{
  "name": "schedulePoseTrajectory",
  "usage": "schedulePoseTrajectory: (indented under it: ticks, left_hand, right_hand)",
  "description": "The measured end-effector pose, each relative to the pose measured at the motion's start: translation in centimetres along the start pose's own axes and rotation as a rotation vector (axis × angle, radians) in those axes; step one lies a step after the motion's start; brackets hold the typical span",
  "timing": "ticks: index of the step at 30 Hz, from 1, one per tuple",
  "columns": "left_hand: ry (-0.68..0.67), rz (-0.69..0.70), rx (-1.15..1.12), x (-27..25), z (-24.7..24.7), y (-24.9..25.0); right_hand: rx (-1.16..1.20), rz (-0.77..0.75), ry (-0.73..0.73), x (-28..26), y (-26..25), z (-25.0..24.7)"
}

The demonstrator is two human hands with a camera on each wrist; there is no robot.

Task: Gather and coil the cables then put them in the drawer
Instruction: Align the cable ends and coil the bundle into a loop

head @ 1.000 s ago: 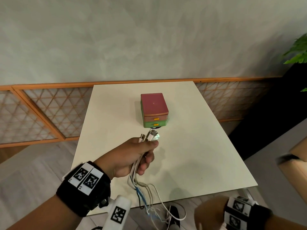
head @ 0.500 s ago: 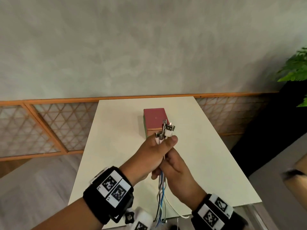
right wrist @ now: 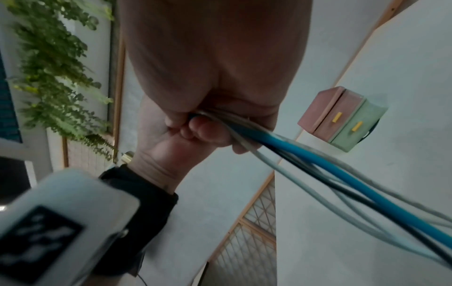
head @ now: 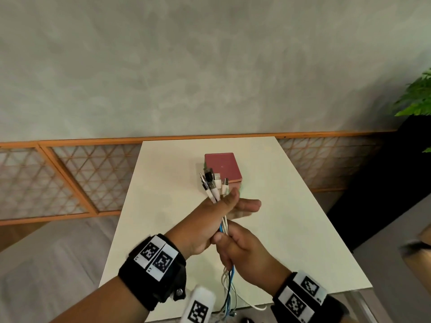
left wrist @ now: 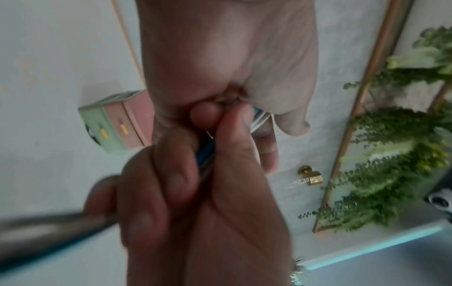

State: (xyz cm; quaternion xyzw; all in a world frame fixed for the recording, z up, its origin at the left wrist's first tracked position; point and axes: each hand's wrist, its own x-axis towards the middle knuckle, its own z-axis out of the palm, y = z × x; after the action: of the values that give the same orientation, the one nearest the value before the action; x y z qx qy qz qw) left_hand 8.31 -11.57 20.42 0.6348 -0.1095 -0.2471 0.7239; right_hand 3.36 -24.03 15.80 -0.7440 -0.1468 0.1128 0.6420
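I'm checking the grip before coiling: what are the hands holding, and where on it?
Both hold the cables: the left hand just below the plugs, the right hand lower down.

The left hand [head: 210, 220] sits just above and touching the right hand [head: 242, 252], both over the table [head: 303, 229] near its front edge. A cable bundle [head: 225, 227] runs through both hands: plug ends [head: 213, 183] fan out beyond the left hand, loose lengths hang below the right. The drawer box [head: 222, 167] stands on the table just behind the plugs.
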Motion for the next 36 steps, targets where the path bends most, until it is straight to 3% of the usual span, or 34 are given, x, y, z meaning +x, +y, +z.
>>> schedulePoseTrajectory:
  ticks: [4,13,20,22,27,30,32,34,36]
  left_hand:
    - [0.03,0.032,-0.021,0.2,-0.7,0.2]
    - [0.036,0.04,-0.586,1.0,-1.1,0.2]
    - [-0.099,-0.023,-0.597,0.6,-1.8,0.4]
    - [-0.215,-0.063,-0.591,0.0,-2.0,0.9]
    - [-0.537,-0.39,-0.275,-2.3,-2.1,0.0]
    - [-0.505,-0.613,0.035,-2.8,-2.4,-2.0]
    - [-0.343,-0.56,0.428,-2.4,-2.7,-3.4]
    - [-0.189,-0.309,0.824,-1.5,-3.5,-4.6]
    - [-0.061,-0.109,0.822,-0.5,-4.3,-5.2]
  right_hand:
    - [0.022,0.056,-0.064,0.4,-0.2,-0.2]
    - [-0.015,0.222,-0.215,0.1,1.7,-0.3]
    - [-0.13,0.248,-0.272,0.8,1.7,-0.2]
    - [-0.255,0.259,-0.296,1.1,2.2,-0.5]
    - [-0.619,0.281,-0.405,3.2,2.1,-2.8]
    - [-0.719,0.229,-0.473,4.7,-0.1,-3.9]
    - [-0.804,0.206,-0.455,5.4,-0.7,-4.5]
    - [-0.809,0.189,-0.412,6.0,-1.1,-5.0]
    - [-0.719,0.218,-0.326,6.4,-1.5,-5.7]
